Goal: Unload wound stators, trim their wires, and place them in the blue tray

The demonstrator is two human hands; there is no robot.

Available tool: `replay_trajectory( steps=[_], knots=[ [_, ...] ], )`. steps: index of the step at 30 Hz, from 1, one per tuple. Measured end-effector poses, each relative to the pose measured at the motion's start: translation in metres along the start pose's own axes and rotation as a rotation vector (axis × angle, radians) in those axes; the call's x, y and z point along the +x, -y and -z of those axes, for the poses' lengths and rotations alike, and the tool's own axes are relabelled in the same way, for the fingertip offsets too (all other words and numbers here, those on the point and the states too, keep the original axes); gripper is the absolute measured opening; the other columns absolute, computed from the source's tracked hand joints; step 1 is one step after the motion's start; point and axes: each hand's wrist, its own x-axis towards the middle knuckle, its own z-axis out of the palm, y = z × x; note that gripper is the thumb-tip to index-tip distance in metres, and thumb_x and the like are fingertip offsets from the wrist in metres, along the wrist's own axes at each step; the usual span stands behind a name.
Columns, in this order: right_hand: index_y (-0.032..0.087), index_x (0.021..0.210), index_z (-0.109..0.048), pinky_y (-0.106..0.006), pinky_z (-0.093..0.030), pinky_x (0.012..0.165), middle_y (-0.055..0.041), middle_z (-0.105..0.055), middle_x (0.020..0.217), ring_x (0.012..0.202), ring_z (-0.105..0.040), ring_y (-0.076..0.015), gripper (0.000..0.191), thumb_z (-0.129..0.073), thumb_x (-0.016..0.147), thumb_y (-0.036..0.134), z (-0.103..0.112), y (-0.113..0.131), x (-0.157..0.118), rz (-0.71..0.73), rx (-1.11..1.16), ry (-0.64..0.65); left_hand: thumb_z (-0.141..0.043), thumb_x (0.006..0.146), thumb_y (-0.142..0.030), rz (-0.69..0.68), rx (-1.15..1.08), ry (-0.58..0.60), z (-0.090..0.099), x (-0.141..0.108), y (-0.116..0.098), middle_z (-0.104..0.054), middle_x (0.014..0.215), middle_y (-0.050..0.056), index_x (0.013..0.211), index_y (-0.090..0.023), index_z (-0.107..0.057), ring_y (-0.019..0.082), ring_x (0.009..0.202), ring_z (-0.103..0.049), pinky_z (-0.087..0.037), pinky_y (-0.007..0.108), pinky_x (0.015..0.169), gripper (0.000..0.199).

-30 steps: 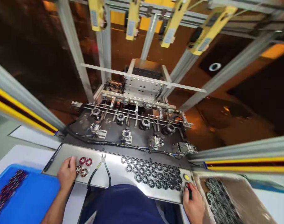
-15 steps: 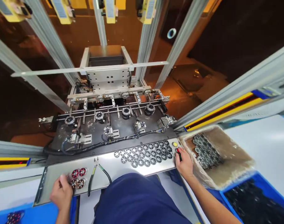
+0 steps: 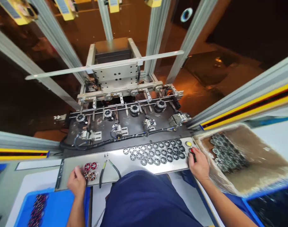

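My left hand (image 3: pixel 77 182) is at the left end of the metal shelf (image 3: pixel 73 161), its fingers curled beside a small group of copper-wound motor stators (image 3: pixel 93 176) with red parts. Whether anything is inside those fingers is hidden. At the shelf's right end, my right hand (image 3: pixel 200 165) has thumb and fingers closed about a small red-and-black button (image 3: pixel 192 153), just below a yellow button (image 3: pixel 188 143). Diagonal cutters (image 3: pixel 102 175) with dark handles lie by the stators, jaws pointing away. Rows of flat, grey slotted discs (image 3: pixel 151 153) cover the shelf's right half.
Behind the shelf stands a fixture with several round black holders (image 3: pixel 135 109), clamps and a cable bundle. A plastic-lined box (image 3: pixel 264 164) of grey discs sits at right, above a blue bin (image 3: pixel 250 205) of dark parts. A blue tray (image 3: pixel 60 205) with stators is at lower left.
The whole view has shifted, so the fixture and shelf appear further right and slightly higher, with more of the left tray showing. Both hands keep about the same places on the shelf.
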Motion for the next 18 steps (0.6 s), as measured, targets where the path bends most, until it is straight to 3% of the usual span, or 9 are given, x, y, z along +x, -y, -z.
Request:
replay_trajectory(
  steps=[4,8,18],
  knots=[
    [0.01,0.1,-0.066,-0.046,-0.053,0.091,-0.0216,-0.07,0.103,0.098,-0.065,-0.0305,0.037,-0.045,0.092,0.04,-0.0008,0.0002,0.0032,0.025,0.009,-0.013,-0.038,0.1,-0.051,0.013,0.0,0.004,-0.0013,0.0004,0.0012,-0.07,0.084,0.009,0.093,-0.015,-0.068,0.024,0.08,-0.065,-0.051,0.038,0.072,0.047],
    [0.008,0.101,-0.067,-0.051,-0.054,0.085,-0.0242,-0.07,0.1,0.096,-0.065,-0.0344,0.042,-0.044,0.092,0.042,-0.0011,0.0003,0.0037,0.06,0.013,-0.017,-0.054,0.099,-0.044,0.034,-0.024,0.019,-0.0038,-0.0016,0.0045,-0.069,0.098,0.006,0.104,-0.014,-0.066,0.018,0.088,-0.066,-0.056,0.038,0.082,0.032],
    [0.008,0.117,-0.069,-0.058,-0.055,0.083,-0.0261,-0.071,0.106,0.101,-0.067,-0.0427,0.049,-0.045,0.09,0.042,-0.0071,-0.0091,-0.0037,0.044,0.013,0.017,-0.061,0.097,-0.037,0.067,-0.085,0.039,-0.0062,-0.0057,0.0068,-0.067,0.115,0.009,0.117,-0.015,-0.063,0.02,0.1,-0.067,-0.058,0.042,0.087,0.031]
  ],
)
